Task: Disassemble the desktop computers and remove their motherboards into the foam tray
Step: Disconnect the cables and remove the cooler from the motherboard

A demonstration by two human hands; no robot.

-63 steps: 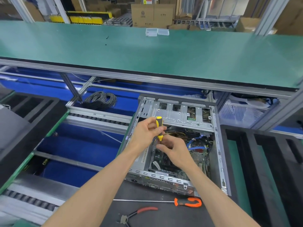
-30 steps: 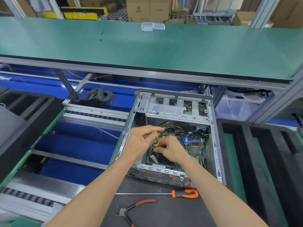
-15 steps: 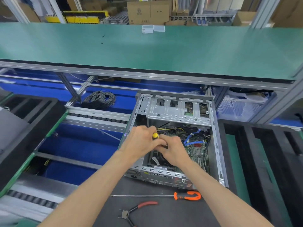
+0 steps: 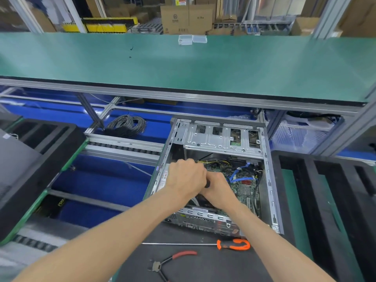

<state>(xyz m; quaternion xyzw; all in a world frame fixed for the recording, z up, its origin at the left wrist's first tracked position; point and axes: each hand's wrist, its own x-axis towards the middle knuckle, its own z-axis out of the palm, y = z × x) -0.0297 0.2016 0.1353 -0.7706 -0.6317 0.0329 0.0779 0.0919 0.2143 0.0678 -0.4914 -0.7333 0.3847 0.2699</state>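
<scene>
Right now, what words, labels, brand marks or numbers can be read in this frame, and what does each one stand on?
"PRIN": yellow letters, cut off, on the black object below the blue frame at lower left; the reading is uncertain.
Cardboard box: a logo and print, too small to read.
Warning label at the top edge: red and yellow, blurred.
Sticker on the left wall of the computer case: blurred, unreadable.

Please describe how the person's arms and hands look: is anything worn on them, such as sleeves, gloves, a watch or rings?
Both forearms are bare up to the picture's edge; no sleeve shows. The left hand and right hand wear no gloves. No watch, strap, or bracelet shows on either wrist. No rings are visible, though most fingers are hidden from the head camera.
</scene>
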